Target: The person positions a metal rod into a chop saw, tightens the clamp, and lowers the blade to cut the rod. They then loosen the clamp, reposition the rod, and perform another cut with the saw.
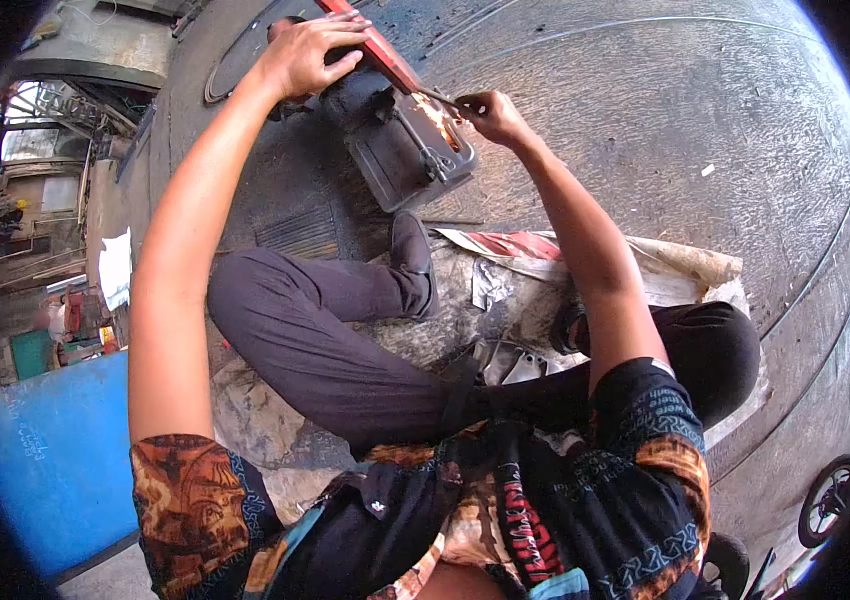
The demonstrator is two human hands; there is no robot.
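Note:
My left hand [310, 60] reaches forward with its fingers over the edge of a long red metal bar [385, 58], thumb on the near side. The bar slants down toward a dark grey machine [400, 165] with a box-like body. Pinched in my right hand [495, 118] is a thin metal rod [439, 98], whose far end meets the lower end of the bar. Orange sparks [435, 118] spray down over the machine from this spot. The exact contact point is hidden by sparks and small parts.
I sit on a worn sheet [255, 410] on the concrete floor [635, 110], legs bent. A rolled cloth [685, 260] and metal pieces [520, 368] lie near my feet. A blue panel [55, 440] is at left, a wheel [829, 500] at lower right.

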